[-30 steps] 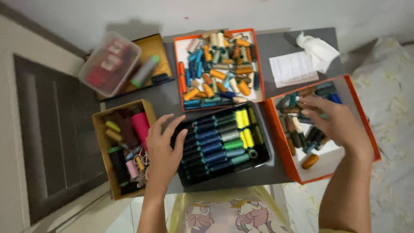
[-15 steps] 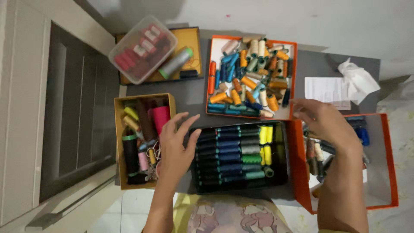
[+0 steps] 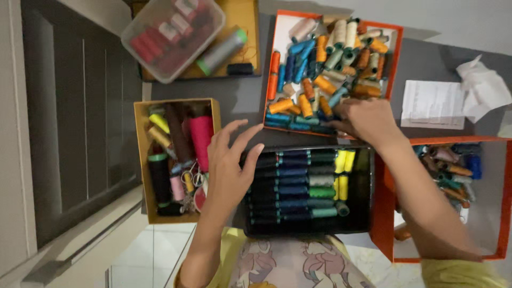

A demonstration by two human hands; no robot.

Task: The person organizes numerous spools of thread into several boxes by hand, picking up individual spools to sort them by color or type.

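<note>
While the left hand (image 3: 226, 170) rests spread and empty on the black tray (image 3: 306, 226) at lower centre, the right hand (image 3: 365, 120) curls over thread spools (image 3: 314, 82) in the orange box (image 3: 268, 80) above; whether it holds one, I cannot tell. Spools look light, rigid, round; best pinched across the middle.

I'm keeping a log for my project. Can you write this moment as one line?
left hand: open, on black tray edge | right hand: reaching into orange box of thread spools | yellow box: left
</note>
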